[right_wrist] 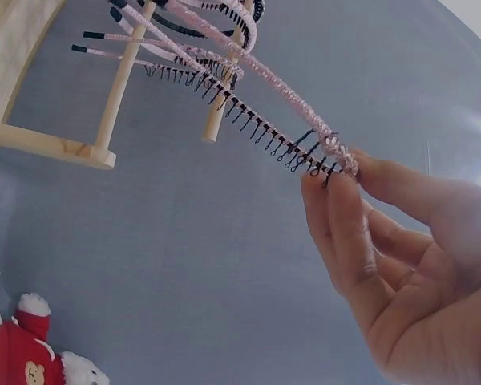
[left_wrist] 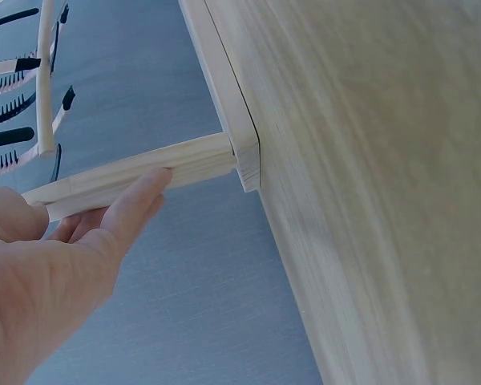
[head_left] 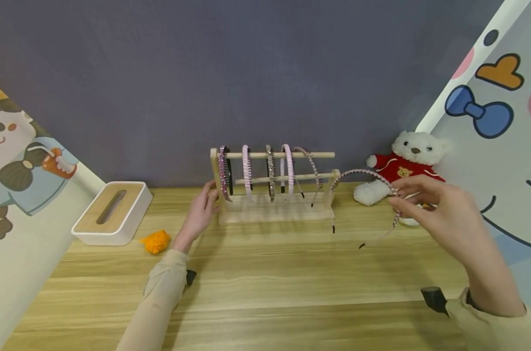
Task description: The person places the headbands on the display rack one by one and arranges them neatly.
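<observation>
A wooden headband rack (head_left: 274,214) stands against the dark wall, with several pink, glittery and braided headbands (head_left: 246,168) over its rails. My left hand (head_left: 201,209) grips the rack's left upright (left_wrist: 196,159), thumb on one side and fingers along the other. Between thumb and fingertips, my right hand (head_left: 449,214) pinches a pink braided headband (right_wrist: 280,90) with black comb teeth. This headband arches right of the rack in the head view, its black-tipped ends pointing down, one beside the rack's right end. The lower rail's free end (right_wrist: 104,158) shows in the right wrist view.
A white teddy bear (head_left: 416,148) in a red sweater sits behind my right hand. Left of the rack are a white tissue box (head_left: 135,214) with a wooden lid and a small orange object (head_left: 155,241). Cartoon-printed panels border both sides of the wooden table (head_left: 265,292).
</observation>
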### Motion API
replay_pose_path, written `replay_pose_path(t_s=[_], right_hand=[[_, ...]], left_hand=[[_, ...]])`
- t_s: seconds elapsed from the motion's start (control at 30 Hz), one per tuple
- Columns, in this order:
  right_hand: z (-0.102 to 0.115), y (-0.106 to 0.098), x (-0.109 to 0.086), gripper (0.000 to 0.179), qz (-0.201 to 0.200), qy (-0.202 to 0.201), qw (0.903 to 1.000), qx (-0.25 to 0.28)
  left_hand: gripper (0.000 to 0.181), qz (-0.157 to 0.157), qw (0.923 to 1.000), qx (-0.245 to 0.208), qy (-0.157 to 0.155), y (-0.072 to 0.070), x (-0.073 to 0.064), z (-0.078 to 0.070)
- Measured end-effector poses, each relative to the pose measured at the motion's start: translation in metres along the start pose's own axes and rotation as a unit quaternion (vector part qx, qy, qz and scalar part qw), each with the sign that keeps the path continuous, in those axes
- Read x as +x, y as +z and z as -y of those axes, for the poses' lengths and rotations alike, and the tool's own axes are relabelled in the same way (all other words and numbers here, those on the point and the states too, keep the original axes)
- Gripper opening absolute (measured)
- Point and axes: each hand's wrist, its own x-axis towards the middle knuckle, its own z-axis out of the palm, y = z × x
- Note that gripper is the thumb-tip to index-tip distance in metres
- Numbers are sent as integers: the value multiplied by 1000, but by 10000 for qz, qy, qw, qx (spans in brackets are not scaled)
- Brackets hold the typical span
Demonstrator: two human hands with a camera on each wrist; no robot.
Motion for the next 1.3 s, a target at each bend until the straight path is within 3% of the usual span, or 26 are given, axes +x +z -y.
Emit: replay_pose_path(t_s=[0.57,1.3], right_hand=[[2,7,25,30,-381,181,9991,30],[12,24,68,38,-775,259,9952,536]], left_hand=[[46,-27,10000,85,31,-1,-2,1],[46,-7,9999,109,-116,1,0,-3]])
